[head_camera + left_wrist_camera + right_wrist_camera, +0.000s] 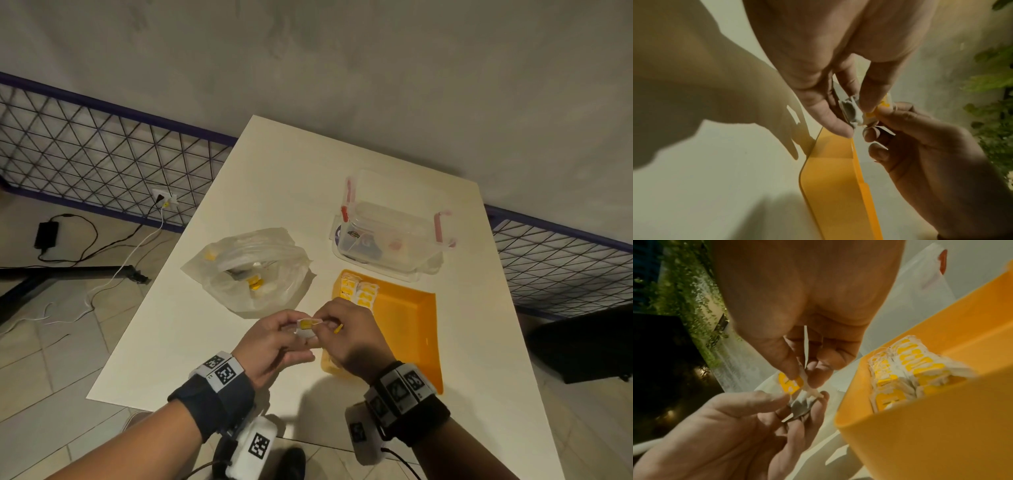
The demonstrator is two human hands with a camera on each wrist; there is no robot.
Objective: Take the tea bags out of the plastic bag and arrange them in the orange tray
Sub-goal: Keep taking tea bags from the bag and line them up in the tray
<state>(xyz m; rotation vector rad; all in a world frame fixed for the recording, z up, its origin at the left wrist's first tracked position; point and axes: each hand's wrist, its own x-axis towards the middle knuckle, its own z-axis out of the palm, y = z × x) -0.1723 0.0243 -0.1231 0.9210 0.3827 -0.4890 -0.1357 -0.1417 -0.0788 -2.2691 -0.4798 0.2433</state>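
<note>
Both hands meet above the table, just left of the orange tray [407,318]. My left hand [274,339] pinches the white pouch of a tea bag [306,327] between thumb and fingers. My right hand [342,329] pinches its yellow-printed tag end. In the left wrist view the grey-white tea bag [851,112] sits between the fingertips of both hands. In the right wrist view the yellow tag [790,383] shows under my right thumb. A stack of tea bags [359,291] stands in the tray's far left corner. The clear plastic bag [250,270], with tea bags inside, lies left of the tray.
A clear lidded container [390,226] with red clips stands behind the tray. The white table [274,171] ends close on the left, with tiled floor, cables and a wire-mesh fence [102,154] beyond. A dark object [582,346] sits off the right edge.
</note>
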